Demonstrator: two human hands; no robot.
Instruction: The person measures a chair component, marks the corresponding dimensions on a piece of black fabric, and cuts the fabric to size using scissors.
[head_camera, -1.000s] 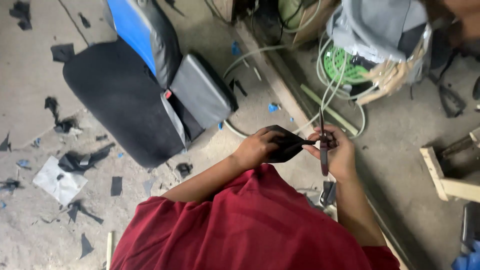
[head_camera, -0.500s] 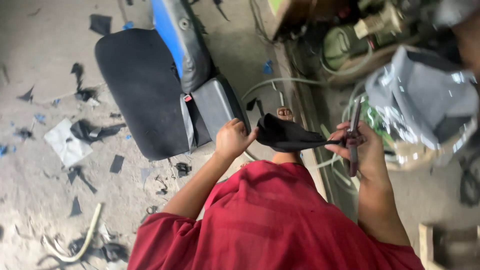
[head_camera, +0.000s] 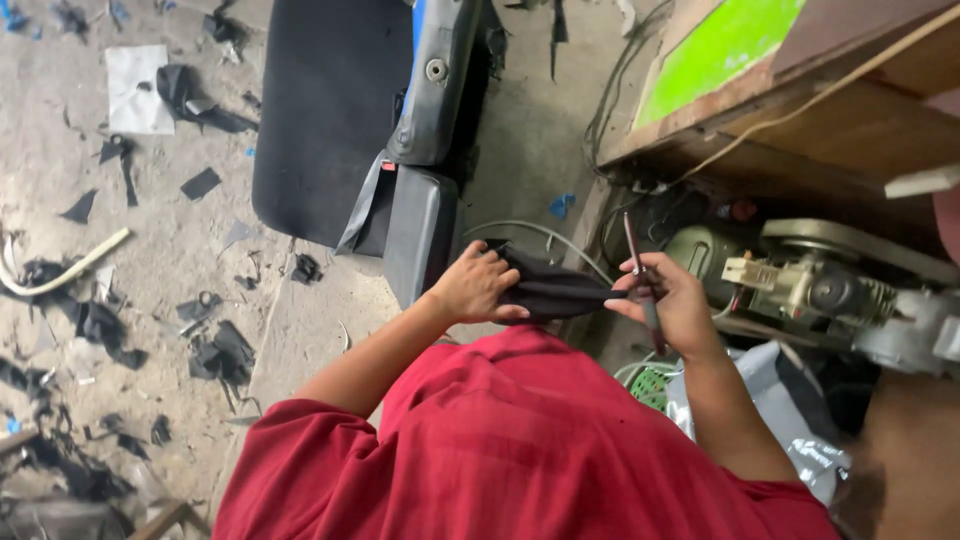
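Hands meet at the frame's centre: your left hand (head_camera: 478, 288) closes over one end of a black fabric piece (head_camera: 558, 293), and your right hand (head_camera: 672, 302) pinches its other end while gripping a thin pen-like tool (head_camera: 640, 280). Black seat cushion (head_camera: 325, 120) lies at upper left, a sewing machine motor (head_camera: 820, 285) at right

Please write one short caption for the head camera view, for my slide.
Left hand and right hand stretch a black fabric piece; the right also holds a thin dark pen-like tool.
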